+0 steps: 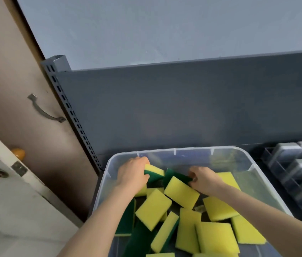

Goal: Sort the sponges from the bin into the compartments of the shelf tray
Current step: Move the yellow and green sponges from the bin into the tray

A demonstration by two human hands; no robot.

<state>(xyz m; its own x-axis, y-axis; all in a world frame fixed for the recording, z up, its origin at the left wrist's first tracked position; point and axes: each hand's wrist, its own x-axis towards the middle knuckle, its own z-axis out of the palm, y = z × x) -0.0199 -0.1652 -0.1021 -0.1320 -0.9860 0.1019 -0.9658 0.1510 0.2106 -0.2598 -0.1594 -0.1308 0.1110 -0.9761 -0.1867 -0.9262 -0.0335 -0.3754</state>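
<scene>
A clear, glossy plastic bin (pixel 183 154) holds sponges (pixel 153 208) of soft, matt yellow foam backed with rough dark green scouring pad. Behind stands a smooth, matt grey painted metal shelf panel (pixel 165 108); the door (pixel 7 80) beside it bears a dull metal handle (pixel 44 110).

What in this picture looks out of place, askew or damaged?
Nothing stands out. The sponges lie jumbled in the clear bin, as expected for unsorted stock. The left hand and right hand each grip one. The shelf tray holds neat grey blocks.
</scene>
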